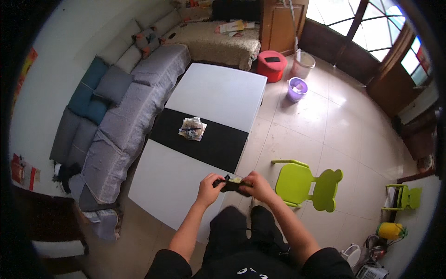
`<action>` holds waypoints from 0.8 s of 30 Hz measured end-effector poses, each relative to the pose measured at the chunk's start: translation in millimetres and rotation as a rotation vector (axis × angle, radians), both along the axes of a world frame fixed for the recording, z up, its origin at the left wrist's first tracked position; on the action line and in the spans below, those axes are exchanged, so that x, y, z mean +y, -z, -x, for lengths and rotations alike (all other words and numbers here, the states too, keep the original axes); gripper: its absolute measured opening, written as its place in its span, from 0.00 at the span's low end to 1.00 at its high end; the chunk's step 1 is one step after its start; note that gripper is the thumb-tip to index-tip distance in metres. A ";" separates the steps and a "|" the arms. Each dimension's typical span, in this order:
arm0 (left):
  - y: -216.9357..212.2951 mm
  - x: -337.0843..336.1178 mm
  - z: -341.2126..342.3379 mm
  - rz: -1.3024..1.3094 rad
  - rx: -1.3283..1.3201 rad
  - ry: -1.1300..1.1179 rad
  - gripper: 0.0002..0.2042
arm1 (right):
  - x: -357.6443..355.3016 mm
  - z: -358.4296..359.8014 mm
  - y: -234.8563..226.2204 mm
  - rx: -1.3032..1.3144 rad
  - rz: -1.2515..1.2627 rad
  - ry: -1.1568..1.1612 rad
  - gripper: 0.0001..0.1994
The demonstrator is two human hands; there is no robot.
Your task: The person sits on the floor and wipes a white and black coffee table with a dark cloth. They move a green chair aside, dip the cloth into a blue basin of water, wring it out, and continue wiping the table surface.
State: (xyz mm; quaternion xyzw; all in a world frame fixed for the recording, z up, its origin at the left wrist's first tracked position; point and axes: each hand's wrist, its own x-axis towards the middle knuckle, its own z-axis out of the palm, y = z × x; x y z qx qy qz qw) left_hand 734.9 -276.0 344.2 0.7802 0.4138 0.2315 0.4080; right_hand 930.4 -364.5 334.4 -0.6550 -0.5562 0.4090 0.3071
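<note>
Both hands grip a small black pouch-like thing (231,187) in front of my body, above the near right edge of the table (162,186). My left hand (210,188) pinches its left end between thumb and fingers. At the other end, my right hand (258,187) is closed round it. Something pale yellow-green (235,179) shows at its top, too small to name. Farther off, a crumpled, light-coloured bundle (193,129) with a dark strip across it lies on the table's black middle band.
A green child's chair (293,183) stands close on my right. Beyond the table are a red stool (271,65) with a dark flat thing on it, a purple bucket (296,90) and a pale bin (304,65). A grey sofa (121,118) runs along the left.
</note>
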 end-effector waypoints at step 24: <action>75.9 193.4 -103.4 0.129 0.261 -0.200 0.09 | 312.8 -157.7 42.9 -0.365 -0.386 -0.430 0.06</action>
